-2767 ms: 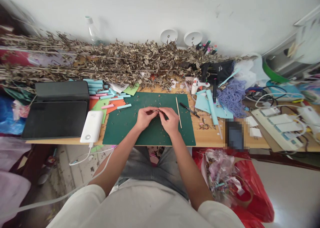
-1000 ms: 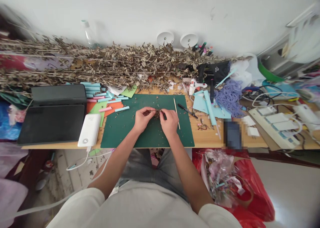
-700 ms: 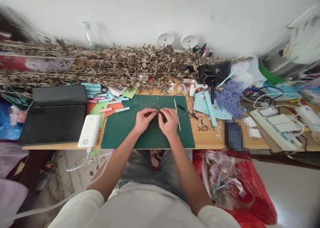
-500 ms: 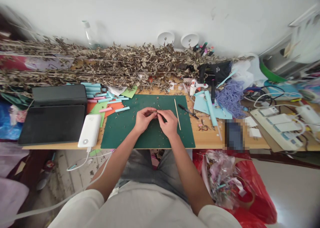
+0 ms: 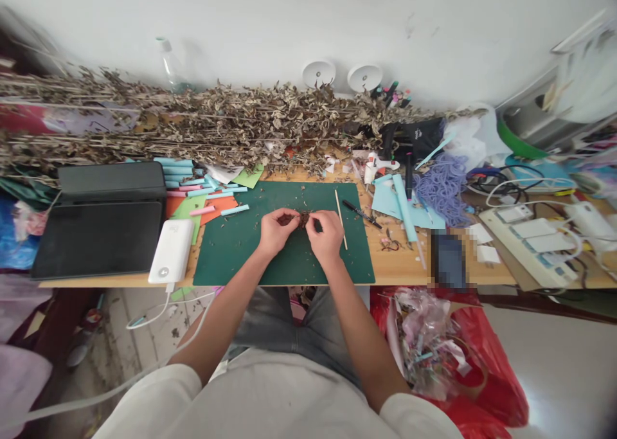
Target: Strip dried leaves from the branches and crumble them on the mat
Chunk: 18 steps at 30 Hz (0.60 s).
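Both my hands meet over the middle of a dark green cutting mat (image 5: 241, 246). My left hand (image 5: 276, 231) and my right hand (image 5: 326, 234) are each closed in a pinch on a small clump of dried brown leaves (image 5: 303, 219) held between them just above the mat. Dry crumbs lie scattered on the mat around the hands. A thin wooden stick (image 5: 340, 218) lies on the mat just right of my right hand.
A long heap of dried leafy branches (image 5: 202, 121) fills the back of the desk. Left are a black tablet case (image 5: 103, 217), a white power bank (image 5: 171, 250) and rolled paper tubes (image 5: 193, 179). Right are a black pen (image 5: 359, 213), purple cord (image 5: 443, 185), a power strip (image 5: 535, 243). A red bag (image 5: 482, 362) sits below.
My hands have stayed together over the mat, fingers working the leaf clump; the clump shows more between them now than half a second ago. The view has shifted slightly.
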### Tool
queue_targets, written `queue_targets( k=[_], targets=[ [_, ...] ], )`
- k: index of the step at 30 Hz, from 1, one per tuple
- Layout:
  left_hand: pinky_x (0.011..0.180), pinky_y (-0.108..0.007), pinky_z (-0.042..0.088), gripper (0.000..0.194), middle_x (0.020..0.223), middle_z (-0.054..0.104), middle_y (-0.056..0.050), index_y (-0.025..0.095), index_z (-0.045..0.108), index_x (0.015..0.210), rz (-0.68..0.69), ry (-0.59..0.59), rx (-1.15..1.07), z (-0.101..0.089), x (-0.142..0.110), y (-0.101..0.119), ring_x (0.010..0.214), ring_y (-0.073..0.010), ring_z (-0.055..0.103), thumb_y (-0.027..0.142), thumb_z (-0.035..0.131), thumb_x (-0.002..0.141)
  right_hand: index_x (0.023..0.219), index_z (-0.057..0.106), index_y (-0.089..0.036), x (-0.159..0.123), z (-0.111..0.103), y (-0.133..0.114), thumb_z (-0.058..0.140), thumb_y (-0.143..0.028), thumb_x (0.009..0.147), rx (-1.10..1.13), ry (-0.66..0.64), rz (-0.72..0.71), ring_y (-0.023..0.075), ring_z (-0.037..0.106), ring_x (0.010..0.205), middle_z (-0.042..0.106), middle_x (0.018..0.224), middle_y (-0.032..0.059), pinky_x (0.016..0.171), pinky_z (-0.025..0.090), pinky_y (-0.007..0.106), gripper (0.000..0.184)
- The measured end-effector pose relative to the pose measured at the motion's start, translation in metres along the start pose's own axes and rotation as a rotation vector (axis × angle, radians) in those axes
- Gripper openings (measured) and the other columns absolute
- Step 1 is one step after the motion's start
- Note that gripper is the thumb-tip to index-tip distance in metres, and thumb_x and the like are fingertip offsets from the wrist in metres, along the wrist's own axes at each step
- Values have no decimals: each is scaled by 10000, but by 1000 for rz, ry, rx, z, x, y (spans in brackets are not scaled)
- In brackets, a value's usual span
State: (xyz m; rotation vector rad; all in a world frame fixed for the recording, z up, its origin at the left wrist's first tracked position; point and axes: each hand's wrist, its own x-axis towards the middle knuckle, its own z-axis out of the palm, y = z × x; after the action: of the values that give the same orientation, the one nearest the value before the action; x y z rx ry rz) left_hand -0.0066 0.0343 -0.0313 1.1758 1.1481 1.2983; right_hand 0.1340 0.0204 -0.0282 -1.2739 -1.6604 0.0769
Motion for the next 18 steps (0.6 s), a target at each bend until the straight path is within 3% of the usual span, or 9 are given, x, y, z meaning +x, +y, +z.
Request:
queue_targets(
  k=[8, 12, 18],
  targets=[
    [755, -315, 546, 278, 832, 724, -51, 153, 725, 856, -22, 13, -77, -1, 3, 1, 734, -159, 657, 348, 791, 670, 911, 656, -203, 2, -3, 0, 523, -200, 902, 32, -11, 41, 207, 623, 846, 691, 876, 73, 799, 508, 362, 134],
    [782, -307, 541, 269, 910, 710, -60, 162, 737, 867, 33, 12, -72, -2, 4, 2, 801, -163, 656, 356, 784, 687, 907, 682, -202, 3, -4, -1, 536, -218, 902, -13, -19, 61, 217, 611, 887, 675, 904, 80, 835, 501, 380, 147],
    [799, -331, 549, 264, 947, 721, -70, 175, 753, 916, 20, -23, -81, -4, 4, 2, 824, -179, 672, 349, 764, 717, 1104, 652, -230, 5, -6, -5, 574, -224, 880, 108, -103, 5, 228, 604, 990, 684, 1031, 75, 902, 505, 420, 237]
  ],
)
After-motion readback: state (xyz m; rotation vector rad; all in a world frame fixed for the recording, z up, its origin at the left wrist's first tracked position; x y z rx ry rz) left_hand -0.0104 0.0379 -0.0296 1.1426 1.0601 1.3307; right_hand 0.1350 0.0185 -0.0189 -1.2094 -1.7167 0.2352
